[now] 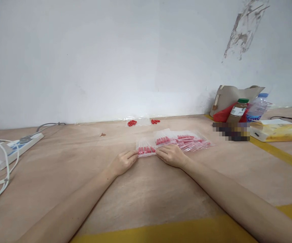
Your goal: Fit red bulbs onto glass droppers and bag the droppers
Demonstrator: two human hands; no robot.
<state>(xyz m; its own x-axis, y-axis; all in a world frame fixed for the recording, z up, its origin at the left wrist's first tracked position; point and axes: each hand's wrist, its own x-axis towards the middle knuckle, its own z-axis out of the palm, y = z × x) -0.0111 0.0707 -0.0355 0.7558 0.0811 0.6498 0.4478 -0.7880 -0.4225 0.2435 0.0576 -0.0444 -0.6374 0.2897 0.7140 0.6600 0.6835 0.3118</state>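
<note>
A clear plastic bag (146, 143) with several small red pieces (146, 150) lined up along its near edge lies on the table. At its left corner, my left hand (124, 161) pinches the edge with closed fingers. My right hand (170, 155) grips the right corner of the same bag, fingers bent and together. Just beyond and to the right of that hand lies an overlapping pile of similar filled bags (191, 141). Further back, near the wall, are two small groups of loose-looking red pieces (132, 123), on or in clear plastic.
A white power strip (31, 143) with cables (8, 168) lies at the left. At the back right are a beige bag (230, 98), a green-capped bottle (237, 109), a blue-capped bottle (258, 108) and a yellow-white packet (279, 131). The wall (97, 60) bounds the back.
</note>
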